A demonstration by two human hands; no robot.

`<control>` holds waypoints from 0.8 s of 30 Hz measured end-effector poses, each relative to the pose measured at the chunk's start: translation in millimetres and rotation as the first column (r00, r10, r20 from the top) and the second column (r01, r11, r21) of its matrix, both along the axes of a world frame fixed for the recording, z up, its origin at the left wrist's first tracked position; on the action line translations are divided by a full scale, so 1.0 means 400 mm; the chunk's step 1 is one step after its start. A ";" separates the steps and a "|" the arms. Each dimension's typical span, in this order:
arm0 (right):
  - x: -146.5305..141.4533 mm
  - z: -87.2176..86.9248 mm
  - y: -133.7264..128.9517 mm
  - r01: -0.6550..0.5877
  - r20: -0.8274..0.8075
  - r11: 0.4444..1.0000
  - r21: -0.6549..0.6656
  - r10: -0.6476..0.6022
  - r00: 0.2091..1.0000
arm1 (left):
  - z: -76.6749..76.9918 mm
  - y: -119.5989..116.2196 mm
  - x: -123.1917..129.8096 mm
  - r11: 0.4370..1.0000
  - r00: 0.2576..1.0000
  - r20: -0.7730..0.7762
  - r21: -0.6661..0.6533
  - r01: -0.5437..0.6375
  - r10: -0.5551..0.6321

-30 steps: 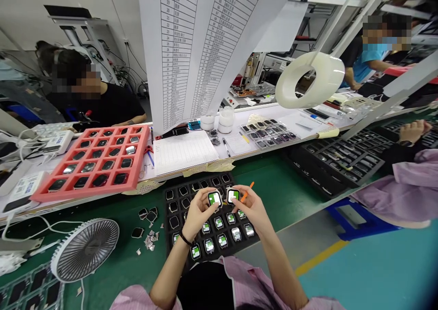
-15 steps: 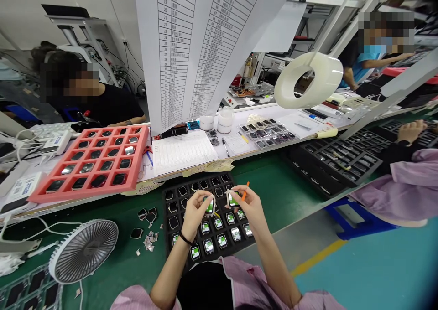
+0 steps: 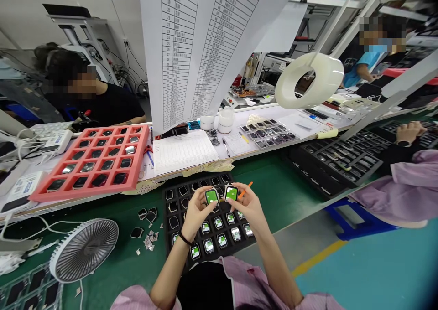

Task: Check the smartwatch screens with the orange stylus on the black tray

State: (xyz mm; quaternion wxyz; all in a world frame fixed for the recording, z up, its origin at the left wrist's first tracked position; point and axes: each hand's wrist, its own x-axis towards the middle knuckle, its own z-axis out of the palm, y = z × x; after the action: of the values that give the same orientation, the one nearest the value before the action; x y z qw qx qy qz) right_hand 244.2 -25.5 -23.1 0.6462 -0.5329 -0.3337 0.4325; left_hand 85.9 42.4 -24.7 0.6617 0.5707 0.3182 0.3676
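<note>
My left hand (image 3: 195, 213) is shut on a smartwatch body (image 3: 211, 197) with a green-covered screen. My right hand (image 3: 248, 206) grips a second, similar watch body (image 3: 232, 193) and also holds a thin orange stick (image 3: 245, 190) between its fingers. The two watches almost touch, held just above a black tray (image 3: 167, 209). Its cells contain several more green-screened watches (image 3: 218, 222) near my wrists, while the far cells hold dark frames. My hands hide part of the tray.
To the left lie loose metallic scraps (image 3: 148, 241), black frames and a white desk fan (image 3: 84, 250). A red foam tray of watches (image 3: 89, 186) sits on the bench behind. A co-worker's hand (image 3: 409, 131) rests over a black tray (image 3: 337, 162) at right.
Both hands have turned their watches so the green screens face up, and the watches sit closer together. The orange stick now tilts further right.
</note>
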 end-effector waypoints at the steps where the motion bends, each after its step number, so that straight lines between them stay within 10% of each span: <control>1: -0.002 0.001 0.000 0.000 -0.003 1.000 -0.001 0.000 1.000 | -0.001 0.000 0.000 1.000 1.000 -0.010 0.006 0.001 -0.001; 24: -0.003 0.021 -0.008 0.169 0.008 0.983 -0.071 -0.169 0.986 | 0.014 -0.007 0.000 1.000 1.000 -0.025 -0.010 -0.009 0.009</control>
State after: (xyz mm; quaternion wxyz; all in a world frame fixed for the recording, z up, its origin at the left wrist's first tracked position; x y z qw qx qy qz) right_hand 243.1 -28.7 -14.9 0.6607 -0.5826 -0.2720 0.3874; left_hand 85.8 39.6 -19.2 0.6590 0.5704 0.3308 0.3619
